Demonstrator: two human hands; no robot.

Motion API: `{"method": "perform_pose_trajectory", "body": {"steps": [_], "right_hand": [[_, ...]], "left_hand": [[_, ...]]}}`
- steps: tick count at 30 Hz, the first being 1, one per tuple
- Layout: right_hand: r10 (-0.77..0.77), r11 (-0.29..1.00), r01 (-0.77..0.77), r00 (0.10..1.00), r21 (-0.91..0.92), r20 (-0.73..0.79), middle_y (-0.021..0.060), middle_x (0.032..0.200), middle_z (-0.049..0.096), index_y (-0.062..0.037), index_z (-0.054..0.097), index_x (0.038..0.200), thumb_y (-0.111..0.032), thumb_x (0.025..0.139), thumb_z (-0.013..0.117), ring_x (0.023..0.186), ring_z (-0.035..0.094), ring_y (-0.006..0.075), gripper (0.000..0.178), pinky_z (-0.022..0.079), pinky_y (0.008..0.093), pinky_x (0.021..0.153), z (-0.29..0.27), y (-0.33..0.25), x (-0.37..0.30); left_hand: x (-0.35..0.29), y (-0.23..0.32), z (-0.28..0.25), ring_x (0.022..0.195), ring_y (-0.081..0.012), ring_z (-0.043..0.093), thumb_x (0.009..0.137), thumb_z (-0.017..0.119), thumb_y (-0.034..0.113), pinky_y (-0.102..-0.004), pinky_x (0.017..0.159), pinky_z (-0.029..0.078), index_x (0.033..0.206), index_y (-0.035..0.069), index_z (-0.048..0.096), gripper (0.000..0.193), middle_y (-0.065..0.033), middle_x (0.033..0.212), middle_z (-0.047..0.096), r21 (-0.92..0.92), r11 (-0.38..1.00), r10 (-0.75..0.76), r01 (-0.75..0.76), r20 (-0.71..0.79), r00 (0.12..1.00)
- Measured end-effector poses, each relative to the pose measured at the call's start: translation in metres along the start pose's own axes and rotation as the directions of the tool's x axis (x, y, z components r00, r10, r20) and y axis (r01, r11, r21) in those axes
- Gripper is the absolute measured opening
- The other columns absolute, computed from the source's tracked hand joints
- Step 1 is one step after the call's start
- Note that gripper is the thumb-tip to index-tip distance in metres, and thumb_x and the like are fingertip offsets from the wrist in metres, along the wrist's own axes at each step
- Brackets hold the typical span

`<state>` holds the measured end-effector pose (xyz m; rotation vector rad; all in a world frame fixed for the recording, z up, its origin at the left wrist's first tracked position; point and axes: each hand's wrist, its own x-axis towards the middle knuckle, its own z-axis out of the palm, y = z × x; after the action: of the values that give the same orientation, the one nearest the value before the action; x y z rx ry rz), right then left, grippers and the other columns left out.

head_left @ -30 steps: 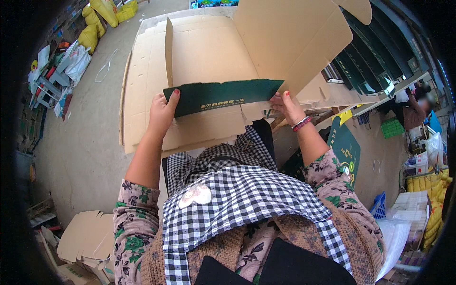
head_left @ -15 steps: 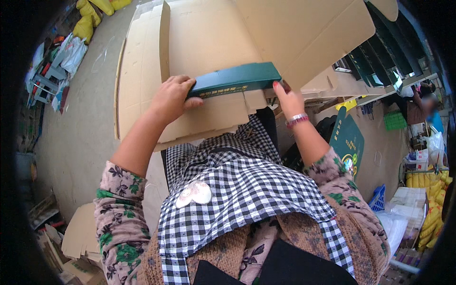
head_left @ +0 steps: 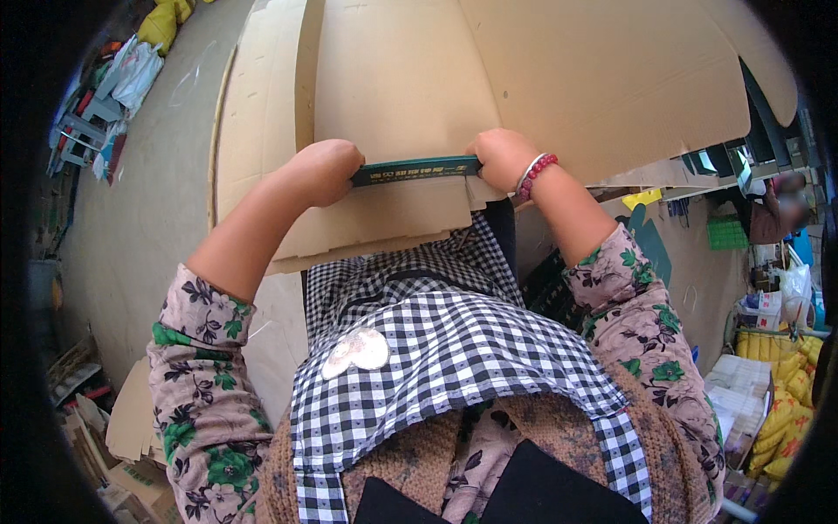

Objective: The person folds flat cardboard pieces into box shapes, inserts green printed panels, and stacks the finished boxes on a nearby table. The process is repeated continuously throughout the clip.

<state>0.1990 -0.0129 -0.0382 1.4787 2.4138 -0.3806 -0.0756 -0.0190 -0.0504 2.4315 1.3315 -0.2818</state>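
Observation:
A large unfolded cardboard box [head_left: 401, 79] lies in front of me, its plain brown inside facing up. Along its near edge a dark green printed flap [head_left: 415, 170] is folded over, so that only a narrow strip of it shows. At the strip's left end my left hand [head_left: 323, 170] is closed round it. My right hand [head_left: 506, 159], with a silver and a red bracelet on the wrist, grips its right end, fingers curled down. A brown tabbed flap [head_left: 384, 218] hangs below the strip, over my checked apron [head_left: 436, 341].
Dark green cardboard pieces [head_left: 724, 157] stand on the right beyond the box. Another green sheet [head_left: 650, 244] leans lower down there. A green crate [head_left: 726, 232] and yellow sacks [head_left: 790, 402] are at far right. Flattened cardboard [head_left: 135, 415] lies at lower left.
The green flap has turned further inward, and its broad upper face no longer shows. My right hand has shifted left and curled over its end. The cardboard's right panel has swung rightward.

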Motion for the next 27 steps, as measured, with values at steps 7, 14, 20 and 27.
{"method": "perform_pose_trajectory", "body": {"steps": [7, 14, 20, 27], "right_hand": [[-0.02, 1.0, 0.02, 1.0, 0.018, -0.023, 0.0171, 0.094, 0.067, -0.0104, 0.069, 0.097, -0.001, 0.074, 0.054, 0.091, 0.063, 0.0347, 0.029, 0.052, 0.0439, 0.078, 0.004, -0.006, -0.001], [-0.129, 0.99, 0.126, 0.99, -0.059, -0.059, 0.0133, 0.086, 0.066, -0.01, 0.069, 0.089, -0.008, 0.072, 0.065, 0.084, 0.064, 0.0325, 0.018, 0.052, 0.0421, 0.072, 0.002, 0.004, 0.005], [-0.246, 0.866, -0.006, 0.865, -0.5, -0.438, 0.0144, 0.109, 0.063, -0.0133, 0.065, 0.104, -0.013, 0.075, 0.062, 0.107, 0.058, 0.0291, 0.03, 0.043, 0.0399, 0.093, -0.031, 0.067, 0.017], [-0.274, 0.938, 0.345, 0.803, 0.037, -0.529, 0.0241, 0.127, 0.052, -0.0036, 0.046, 0.134, -0.041, 0.073, 0.073, 0.118, 0.05, 0.0383, 0.076, 0.039, 0.0458, 0.1, -0.007, -0.065, -0.013]], "left_hand": [[-0.002, 0.0, -0.009, 0.072, -0.0352, 0.063, 0.069, 0.066, 0.004, -0.0402, 0.068, 0.051, 0.083, -0.001, 0.067, 0.015, -0.0222, 0.078, 0.063, -0.091, 0.996, 0.012, -0.004, 0.081, 0.997], [-0.011, 0.007, 0.008, 0.073, -0.0357, 0.064, 0.071, 0.065, 0.008, -0.0415, 0.067, 0.051, 0.082, 0.001, 0.067, 0.013, -0.0216, 0.075, 0.063, -0.045, 0.999, -0.028, 0.03, 0.028, 0.999], [-0.015, 0.143, 0.046, 0.113, -0.0408, 0.052, 0.08, 0.059, 0.015, -0.047, 0.093, 0.044, 0.122, 0.007, 0.048, 0.044, -0.0254, 0.123, 0.052, -0.233, 0.938, 0.047, -0.259, -0.652, 0.757], [-0.074, 0.073, 0.017, 0.104, -0.0295, 0.058, 0.07, 0.059, -0.006, -0.0379, 0.088, 0.048, 0.106, 0.008, 0.063, 0.038, -0.0129, 0.11, 0.06, -0.073, 0.876, 0.174, -0.478, -0.874, 0.453]]}}
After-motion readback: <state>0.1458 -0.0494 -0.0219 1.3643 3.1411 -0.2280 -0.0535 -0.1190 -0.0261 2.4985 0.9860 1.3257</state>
